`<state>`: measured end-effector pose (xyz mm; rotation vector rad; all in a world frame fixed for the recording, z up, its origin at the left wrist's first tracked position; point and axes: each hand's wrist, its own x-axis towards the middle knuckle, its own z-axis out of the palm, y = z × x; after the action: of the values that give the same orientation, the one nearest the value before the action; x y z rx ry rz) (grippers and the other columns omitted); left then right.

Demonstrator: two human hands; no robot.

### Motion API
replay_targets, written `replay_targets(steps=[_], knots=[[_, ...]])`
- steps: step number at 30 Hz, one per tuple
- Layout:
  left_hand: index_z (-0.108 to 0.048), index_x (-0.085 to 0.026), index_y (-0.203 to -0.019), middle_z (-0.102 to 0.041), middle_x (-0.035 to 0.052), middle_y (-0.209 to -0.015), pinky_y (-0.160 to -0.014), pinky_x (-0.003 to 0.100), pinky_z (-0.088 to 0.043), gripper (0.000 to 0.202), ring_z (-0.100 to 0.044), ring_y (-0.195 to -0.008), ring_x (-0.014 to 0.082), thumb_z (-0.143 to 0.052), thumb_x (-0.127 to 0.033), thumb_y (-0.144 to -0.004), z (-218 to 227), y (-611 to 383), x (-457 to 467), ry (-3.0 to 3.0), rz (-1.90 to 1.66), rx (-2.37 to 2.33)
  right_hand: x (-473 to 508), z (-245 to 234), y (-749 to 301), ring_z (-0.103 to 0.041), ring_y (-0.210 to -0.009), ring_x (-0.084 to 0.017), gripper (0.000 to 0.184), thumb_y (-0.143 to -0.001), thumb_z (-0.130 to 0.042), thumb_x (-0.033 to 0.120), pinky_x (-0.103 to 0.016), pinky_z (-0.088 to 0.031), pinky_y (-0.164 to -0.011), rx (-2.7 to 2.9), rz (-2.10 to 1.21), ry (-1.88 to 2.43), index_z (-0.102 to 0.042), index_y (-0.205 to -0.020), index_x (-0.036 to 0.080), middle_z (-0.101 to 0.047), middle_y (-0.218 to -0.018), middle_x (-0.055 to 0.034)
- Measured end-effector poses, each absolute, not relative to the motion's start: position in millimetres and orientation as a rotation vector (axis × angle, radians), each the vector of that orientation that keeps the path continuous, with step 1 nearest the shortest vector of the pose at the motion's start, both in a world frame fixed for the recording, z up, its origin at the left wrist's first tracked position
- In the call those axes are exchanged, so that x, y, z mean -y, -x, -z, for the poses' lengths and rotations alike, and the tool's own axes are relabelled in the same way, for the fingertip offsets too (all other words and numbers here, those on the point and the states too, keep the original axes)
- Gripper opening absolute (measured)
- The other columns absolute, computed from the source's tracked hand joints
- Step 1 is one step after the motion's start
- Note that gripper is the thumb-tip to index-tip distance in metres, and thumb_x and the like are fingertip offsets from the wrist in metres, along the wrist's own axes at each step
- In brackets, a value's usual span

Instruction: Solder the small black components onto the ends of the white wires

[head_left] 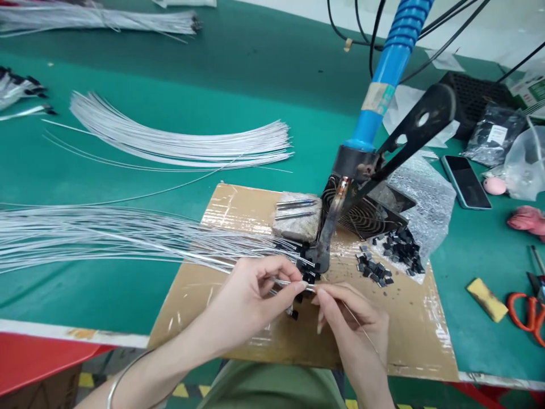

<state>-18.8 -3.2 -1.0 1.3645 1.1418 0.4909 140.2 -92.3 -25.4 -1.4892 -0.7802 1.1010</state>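
Observation:
My left hand (266, 292) is closed, thumb and fingertips pinching a white wire (281, 281) close to its end. Just beside it, my right hand (355, 324) pinches a thin silvery wire (360, 326), which trails over the fingers toward the wrist. The fingertips of both hands nearly meet, and the exact contact between the two wires is too small to make out. Behind the left hand lies a spread of white wires (140, 236), with black connectors (304, 264) at their right ends. Some connectors are partly hidden by my fingers.
A blue fume hose (377, 102) on a black bracket (411, 133) rises beyond my hands. Loose black pieces (374, 267) lie on the cardboard (409, 335). A white wire bundle (183, 136), a phone (466, 182), a yellow sponge (487, 299) and orange-handled scissors (528, 315) rest around it.

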Motion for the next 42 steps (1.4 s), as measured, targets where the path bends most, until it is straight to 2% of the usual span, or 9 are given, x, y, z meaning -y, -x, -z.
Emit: replay_targets(steps=[6,13,19,25,30,37,42], knots=[[-0.073,-0.016,-0.075,-0.068,0.0021,-0.066,-0.051,0.025,-0.028,0.026,-0.039,-0.054,0.0111,-0.066,-0.039,-0.085,6,17,7,-1.392,-0.449,-1.161,94,26,-145,-0.059,-0.054,-0.009,0.01,-0.093,-0.082,0.03,-0.02,-0.048,-0.051,0.795,-1.12,1.472,-0.091,-0.088,0.029,-0.071,-0.072,-0.0001],[-0.074,-0.016,-0.074,-0.071,0.0034,-0.067,-0.05,0.025,-0.029,0.026,-0.043,-0.053,0.0121,-0.064,-0.037,-0.085,6,16,6,-1.469,-0.441,-1.15,95,26,-148,-0.059,-0.054,-0.008,0.013,-0.094,-0.079,0.031,-0.021,-0.046,-0.052,0.831,-1.156,1.49,-0.09,-0.089,0.028,-0.069,-0.073,0.0006],[-0.075,-0.016,-0.073,-0.071,0.0031,-0.065,-0.05,0.024,-0.03,0.023,-0.046,-0.054,0.0121,-0.064,-0.032,-0.085,5,18,7,-1.533,-0.465,-1.144,95,24,-154,-0.057,-0.052,-0.008,0.016,-0.093,-0.08,0.032,-0.02,-0.045,-0.051,0.847,-1.108,1.54,-0.086,-0.08,0.025,-0.068,-0.071,0.0008],[-0.076,-0.016,-0.071,-0.067,0.0006,-0.06,-0.045,0.022,-0.023,0.021,-0.032,-0.048,0.0081,-0.067,-0.03,-0.083,3,20,8,-1.486,-0.537,-1.16,94,33,-162,-0.06,-0.045,-0.008,0.015,-0.091,-0.086,0.039,-0.02,-0.053,-0.046,0.7,-1.006,1.476,-0.088,-0.084,0.026,-0.074,-0.071,0.0],[-0.077,-0.016,-0.073,-0.072,0.0036,-0.065,-0.049,0.021,-0.033,0.021,-0.048,-0.053,0.0111,-0.068,-0.031,-0.084,2,17,8,-1.422,-0.573,-1.158,93,37,-145,-0.065,-0.052,-0.01,0.018,-0.094,-0.084,0.044,-0.02,-0.058,-0.05,0.591,-1.195,1.361,-0.091,-0.09,0.028,-0.077,-0.076,-0.0016],[-0.074,-0.017,-0.07,-0.073,0.0035,-0.064,-0.051,0.021,-0.041,0.018,-0.057,-0.056,0.0127,-0.07,-0.03,-0.083,-1,13,10,-1.352,-0.61,-1.163,90,27,-131,-0.062,-0.05,-0.009,0.027,-0.08,-0.095,0.05,-0.021,-0.057,-0.049,0.391,-1.344,1.267,-0.091,-0.089,0.025,-0.078,-0.075,-0.0024],[-0.074,-0.017,-0.072,-0.074,0.0038,-0.064,-0.052,0.021,-0.043,0.019,-0.059,-0.056,0.0131,-0.069,-0.03,-0.084,1,13,13,-1.334,-0.625,-1.164,90,35,-133,-0.061,-0.048,-0.008,0.021,-0.084,-0.094,0.045,-0.019,-0.054,-0.047,0.386,-1.411,1.196,-0.091,-0.089,0.025,-0.078,-0.071,-0.0023]])
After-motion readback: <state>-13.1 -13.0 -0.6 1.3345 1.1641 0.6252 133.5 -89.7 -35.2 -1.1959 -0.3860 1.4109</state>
